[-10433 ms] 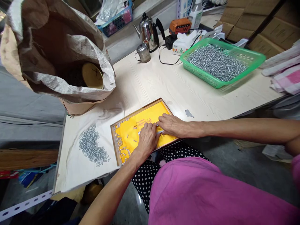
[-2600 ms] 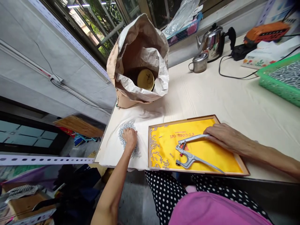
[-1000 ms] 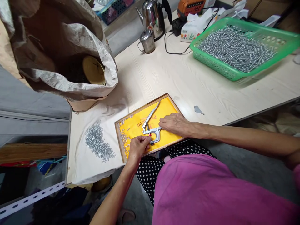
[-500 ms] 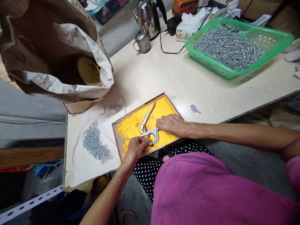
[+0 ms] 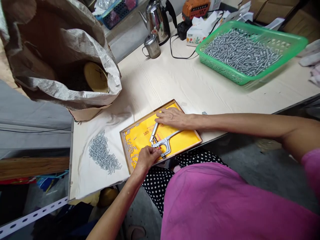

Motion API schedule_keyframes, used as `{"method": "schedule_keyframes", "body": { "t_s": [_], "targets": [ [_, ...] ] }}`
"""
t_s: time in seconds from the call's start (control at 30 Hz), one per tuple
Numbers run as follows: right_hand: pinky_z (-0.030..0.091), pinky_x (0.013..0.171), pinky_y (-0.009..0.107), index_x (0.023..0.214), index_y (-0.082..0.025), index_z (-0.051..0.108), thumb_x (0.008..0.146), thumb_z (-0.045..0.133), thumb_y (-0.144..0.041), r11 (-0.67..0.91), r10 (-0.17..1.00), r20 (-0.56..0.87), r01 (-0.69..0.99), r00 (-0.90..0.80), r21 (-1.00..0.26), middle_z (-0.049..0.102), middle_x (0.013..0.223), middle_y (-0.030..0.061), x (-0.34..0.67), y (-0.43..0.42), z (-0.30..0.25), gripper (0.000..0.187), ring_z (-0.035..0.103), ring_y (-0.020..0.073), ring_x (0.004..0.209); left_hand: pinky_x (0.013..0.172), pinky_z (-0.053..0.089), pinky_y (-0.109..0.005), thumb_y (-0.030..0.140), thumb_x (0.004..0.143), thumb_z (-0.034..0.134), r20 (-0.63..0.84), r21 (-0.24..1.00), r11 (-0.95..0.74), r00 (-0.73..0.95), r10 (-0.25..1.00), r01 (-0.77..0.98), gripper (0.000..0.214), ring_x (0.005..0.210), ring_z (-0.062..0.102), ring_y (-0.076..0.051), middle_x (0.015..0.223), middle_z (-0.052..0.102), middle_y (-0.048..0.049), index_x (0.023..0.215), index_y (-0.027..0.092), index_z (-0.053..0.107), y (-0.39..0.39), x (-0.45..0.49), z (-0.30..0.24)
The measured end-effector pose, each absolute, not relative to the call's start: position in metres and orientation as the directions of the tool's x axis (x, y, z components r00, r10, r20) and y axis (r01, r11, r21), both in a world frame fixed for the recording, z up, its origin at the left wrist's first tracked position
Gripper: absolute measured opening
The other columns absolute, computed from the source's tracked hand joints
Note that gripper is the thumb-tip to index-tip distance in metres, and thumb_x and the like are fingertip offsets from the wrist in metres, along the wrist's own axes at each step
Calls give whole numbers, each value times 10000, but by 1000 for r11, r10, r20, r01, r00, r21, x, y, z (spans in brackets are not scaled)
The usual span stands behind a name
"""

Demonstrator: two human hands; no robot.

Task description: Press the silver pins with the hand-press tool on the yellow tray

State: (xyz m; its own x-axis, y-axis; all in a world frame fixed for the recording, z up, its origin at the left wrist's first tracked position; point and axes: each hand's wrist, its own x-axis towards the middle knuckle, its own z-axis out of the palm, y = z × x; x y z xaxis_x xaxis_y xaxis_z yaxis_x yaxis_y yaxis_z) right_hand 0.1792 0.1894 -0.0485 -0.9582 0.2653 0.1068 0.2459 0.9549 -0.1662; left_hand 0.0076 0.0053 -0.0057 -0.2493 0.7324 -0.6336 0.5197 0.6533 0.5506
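Note:
A pair of grey snap pliers (image 5: 165,142) with a spring and a small red part at the jaw lies in a shallow tray (image 5: 197,144) lined with yellow. Over the upper handle lies my right hand (image 5: 173,119), its fingers bent round the handle's end; the lower handle shows below it. My left hand (image 5: 146,158) is closed in a pinch at the jaws, and whatever sits between thumb and finger is too small to see. Small metal pins (image 5: 129,147) are scattered along the tray's left side.
A heap of metal pins (image 5: 102,153) lies on white cloth left of the tray. Behind it stands a big open sack (image 5: 95,100) with a yellow bowl inside. A green basket (image 5: 240,78) of metal pieces, a metal cup (image 5: 153,48) and a kettle (image 5: 157,20) stand farther back.
My right hand has moved up and left from the lower handle to the upper one, and the lower handle now shows. My left hand stays at the jaws.

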Motion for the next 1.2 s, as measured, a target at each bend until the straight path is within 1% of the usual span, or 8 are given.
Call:
{"method": "schedule_keyframes", "body": {
  "t_s": [0.27, 0.47, 0.67, 0.77, 0.87, 0.97, 1.1, 1.2],
  "targets": [
    [358, 719, 378, 961, -155, 630, 1020, 398, -109, 978, 211, 23, 210, -977, -11, 651, 1042, 118, 151, 203, -26, 243, 481, 257, 1029, 516, 221, -239, 560, 704, 716, -574, 534, 601, -267, 774, 594, 453, 512, 334, -89, 492, 419, 34, 529, 150, 638, 1, 15, -5],
    [340, 737, 375, 948, -136, 646, 1019, 425, -108, 987, 162, 8, 162, -987, 13, 645, 1007, 117, 152, 201, -20, 233, 473, 254, 1042, 520, 205, -241, 540, 709, 686, -581, 535, 610, -269, 768, 585, 440, 524, 309, -89, 502, 397, 35, 516, 151, 610, 1, 18, -7],
    [338, 795, 382, 964, -160, 647, 1019, 437, -151, 989, 148, 80, 147, -986, -20, 627, 991, 106, 154, 205, -31, 217, 451, 256, 1032, 519, 225, -233, 501, 729, 652, -546, 546, 595, -288, 787, 590, 417, 518, 347, -95, 493, 409, 31, 491, 167, 575, -1, 21, -8],
    [358, 826, 379, 1007, -156, 662, 1001, 527, -298, 980, 192, 45, 188, -980, -70, 623, 1075, 113, 162, 204, -31, 196, 452, 268, 1071, 511, 239, -229, 480, 720, 674, -525, 553, 599, -317, 790, 579, 392, 521, 405, -108, 495, 451, 22, 491, 173, 587, -2, 23, -6],
    [391, 863, 394, 1175, -143, 643, 908, 634, -547, 980, 177, 20, 175, -984, -98, 595, 1204, 133, 176, 203, -26, 484, 467, 298, 1102, 496, 238, -229, 470, 695, 706, -533, 558, 632, -352, 769, 537, 347, 519, 442, -121, 498, 490, 15, 529, 173, 639, -3, 25, -3],
    [392, 920, 439, 1316, -133, 573, 845, 652, -647, 985, 160, 4, 159, -987, -67, 574, 1263, 151, 185, 200, -24, 702, 468, 334, 1150, 500, 259, -229, 459, 676, 716, -528, 570, 643, -372, 764, 512, 315, 531, 470, -132, 510, 521, 9, 557, 171, 670, -3, 25, -2],
    [343, 1008, 508, 1352, -123, 549, 822, 662, -655, 984, 173, -30, 174, -984, -30, 574, 1263, 156, 184, 196, -29, 759, 446, 370, 1217, 525, 296, -233, 440, 686, 707, -517, 550, 634, -375, 770, 543, 305, 555, 498, -141, 517, 528, 9, 549, 170, 669, -1, 26, -2],
    [339, 1007, 500, 1276, -135, 596, 811, 687, -639, 983, 177, -32, 178, -984, -52, 594, 1175, 131, 182, 194, -32, 692, 478, 339, 1145, 560, 336, -241, 419, 704, 701, -486, 523, 629, -405, 774, 575, 295, 590, 521, -151, 539, 533, 7, 549, 171, 668, -1, 25, -4]
  ]
}}
